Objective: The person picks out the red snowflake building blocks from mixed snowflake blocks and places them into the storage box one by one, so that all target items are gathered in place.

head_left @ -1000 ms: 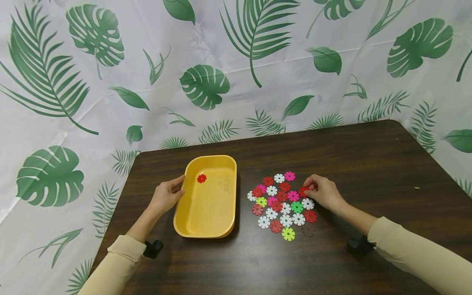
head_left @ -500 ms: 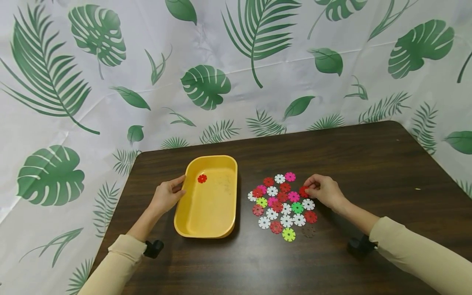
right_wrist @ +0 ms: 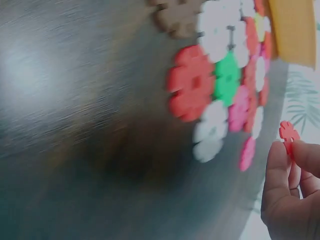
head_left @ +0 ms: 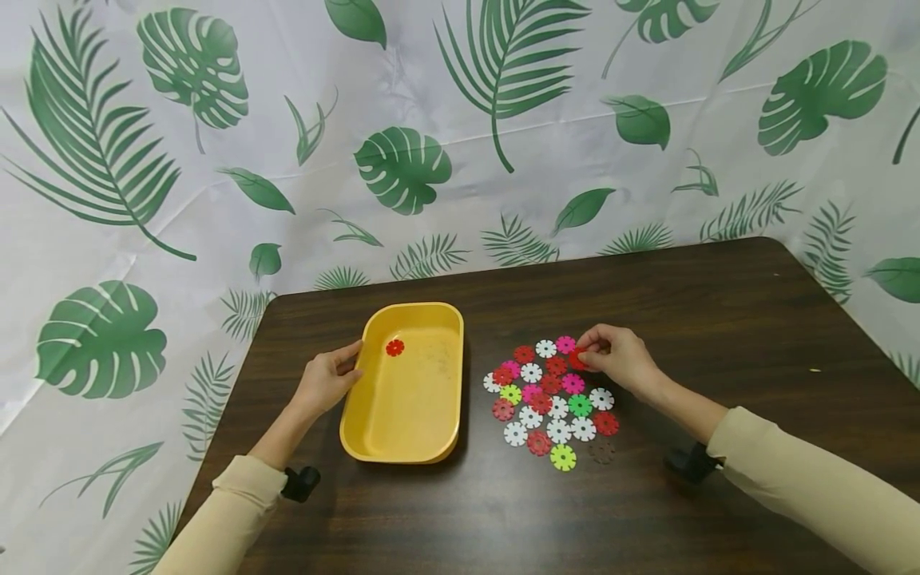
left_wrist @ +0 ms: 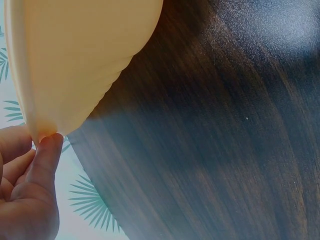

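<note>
On the left of the table, my left hand (head_left: 326, 381) pinches the rim of a yellow plastic tub (head_left: 402, 407); the left wrist view shows thumb and fingers (left_wrist: 44, 160) on its edge. One red notched disc (head_left: 394, 347) lies inside the tub. My right hand (head_left: 620, 359) pinches a red notched disc (right_wrist: 288, 131) between thumb and finger, held above the table in the right wrist view. Below and beside that hand spread several flat notched discs, among them a green disc (head_left: 580, 405), a white disc (head_left: 601, 398) and a yellow-green disc (head_left: 563, 457).
The dark wood table (head_left: 719, 343) bears the tub and the discs. A brown disc (head_left: 602, 452) nearly blends into its surface. Behind the table's far edge hangs a white cloth (head_left: 302, 216) with green leaf prints.
My right hand has lifted the red disc from the right side of the spread and moved slightly left with it. The left hand stays on the tub's rim.
</note>
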The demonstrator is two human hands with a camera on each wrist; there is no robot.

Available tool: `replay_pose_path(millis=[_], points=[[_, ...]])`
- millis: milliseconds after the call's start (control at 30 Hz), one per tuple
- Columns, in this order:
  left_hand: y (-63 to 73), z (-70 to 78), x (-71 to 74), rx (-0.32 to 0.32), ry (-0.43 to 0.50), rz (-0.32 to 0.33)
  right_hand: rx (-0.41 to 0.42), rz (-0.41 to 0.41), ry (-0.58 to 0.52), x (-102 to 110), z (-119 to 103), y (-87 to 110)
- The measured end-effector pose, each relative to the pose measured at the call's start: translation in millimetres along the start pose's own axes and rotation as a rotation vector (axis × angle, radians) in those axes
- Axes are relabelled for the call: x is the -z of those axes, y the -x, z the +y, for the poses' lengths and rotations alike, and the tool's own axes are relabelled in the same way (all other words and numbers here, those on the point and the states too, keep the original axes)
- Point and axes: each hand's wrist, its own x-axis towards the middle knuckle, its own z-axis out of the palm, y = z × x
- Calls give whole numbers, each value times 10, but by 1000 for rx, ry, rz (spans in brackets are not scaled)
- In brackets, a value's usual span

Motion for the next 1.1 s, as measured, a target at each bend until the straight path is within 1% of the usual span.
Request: replay_pose_path(millis=[233, 433, 633, 767, 933, 1100], points=[[2, -8, -5, 2, 4, 5, 17, -30, -84, -166, -309, -193], [4, -14, -3, -2, 7, 10, 27, -69, -166, -391, -658, -370], [-1, -12, -9, 9, 14, 9, -21, -109, -278, -674, -970, -493], [0, -11, -9, -4, 20, 12, -45, -124, -341, -868, -1145, -580], [-6, -28, -12, -38, 34, 5, -98, -117, -425, -1074, -1296, -689], [-11, -37, -14, -37, 26, 10, -159, -122, -508, -1265, -1426, -773]])
